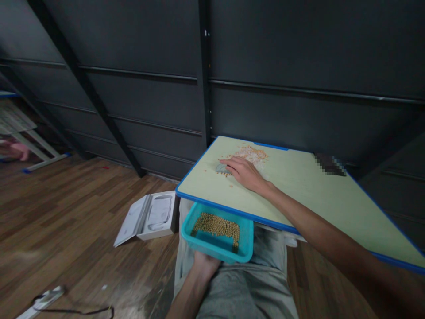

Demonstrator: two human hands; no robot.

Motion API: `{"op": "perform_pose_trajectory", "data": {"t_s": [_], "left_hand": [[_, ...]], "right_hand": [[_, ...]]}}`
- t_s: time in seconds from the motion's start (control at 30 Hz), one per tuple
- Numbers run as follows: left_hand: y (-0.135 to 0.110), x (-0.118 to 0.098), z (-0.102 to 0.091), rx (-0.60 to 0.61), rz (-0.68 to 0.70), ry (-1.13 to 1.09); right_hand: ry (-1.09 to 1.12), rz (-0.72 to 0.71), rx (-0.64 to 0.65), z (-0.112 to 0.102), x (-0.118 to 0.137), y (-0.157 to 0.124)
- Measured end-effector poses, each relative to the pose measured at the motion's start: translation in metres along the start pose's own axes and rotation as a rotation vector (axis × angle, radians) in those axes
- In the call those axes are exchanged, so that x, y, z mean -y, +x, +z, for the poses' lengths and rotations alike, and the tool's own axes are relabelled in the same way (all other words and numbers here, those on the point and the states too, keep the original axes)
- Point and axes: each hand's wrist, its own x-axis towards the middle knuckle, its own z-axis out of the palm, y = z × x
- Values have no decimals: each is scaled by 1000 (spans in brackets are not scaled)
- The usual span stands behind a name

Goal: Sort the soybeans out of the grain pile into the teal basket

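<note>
My left hand [206,264] is under a teal plastic basket [245,237], holding it over my lap just below the table's front edge. Round yellow beans, like soybeans, [217,223] cover part of the basket's floor. On the tabletop [299,186] lies my right hand [244,170], palm down, its fingers over a flat, rounded grey-green piece [223,168] whose exact kind I cannot make out. A few loose beans [224,174] lie along that piece's near edge. Just beyond the hand spreads a pile of white and orange grains [252,154].
A dark item [330,165], partly pixelated, lies at the table's far right. On the wooden floor to the left is an opened white box [159,215]. A power strip [43,301] with a black cable is at lower left. A dark panelled wall [159,97] stands behind the table.
</note>
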Motion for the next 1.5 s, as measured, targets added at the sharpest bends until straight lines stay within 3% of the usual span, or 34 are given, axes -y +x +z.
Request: {"op": "perform_pose_trajectory", "data": {"t_s": [0.5,0.83,1.5], "left_hand": [[-4,-1,7,-2,-9,21],[2,1,-3,36,-27,-39],[3,1,-4,51,3,-8]], "right_hand": [[40,-81,58,-1,11,1],[56,-142,66,-2,19,0],[193,-205,55,-3,26,-6]]}}
